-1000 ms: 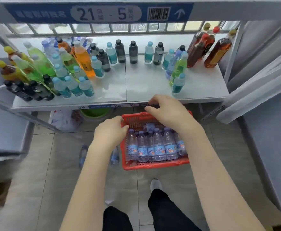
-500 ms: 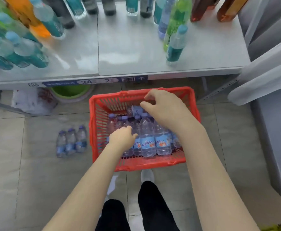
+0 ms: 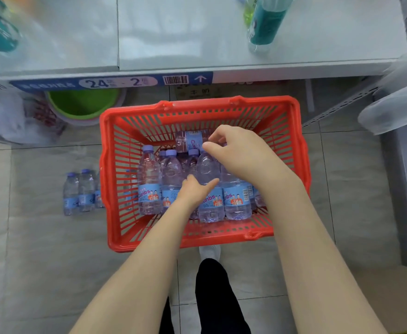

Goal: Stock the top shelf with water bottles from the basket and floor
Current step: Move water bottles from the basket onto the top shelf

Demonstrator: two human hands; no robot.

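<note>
A red plastic basket (image 3: 197, 104) stands on the tiled floor below the shelf (image 3: 197, 32). Several clear water bottles (image 3: 149, 184) with blue labels and purple caps stand inside it, and one more bottle (image 3: 189, 141) lies on its side behind them. My right hand (image 3: 243, 157) reaches in from the right, its thumb and fingers curled around the top of a standing bottle (image 3: 208, 169). My left hand (image 3: 195, 191) lies against the front of that same bottle with its fingers stretched out. Three more water bottles (image 3: 79, 191) stand on the floor left of the basket.
A teal bottle (image 3: 265, 22) stands near the shelf's front right, and blurred bottles are at its far left. Under the shelf sit a green basin (image 3: 84, 102) and a white plastic bag (image 3: 2, 116). White sheeting (image 3: 395, 102) hangs at right. My shoe (image 3: 209, 251) is just behind the basket.
My view has dropped from the shelf toward the basket. Both hands have gone down into the basket; the right moved from the far rim onto the bottle tops, the left onto a bottle's front.
</note>
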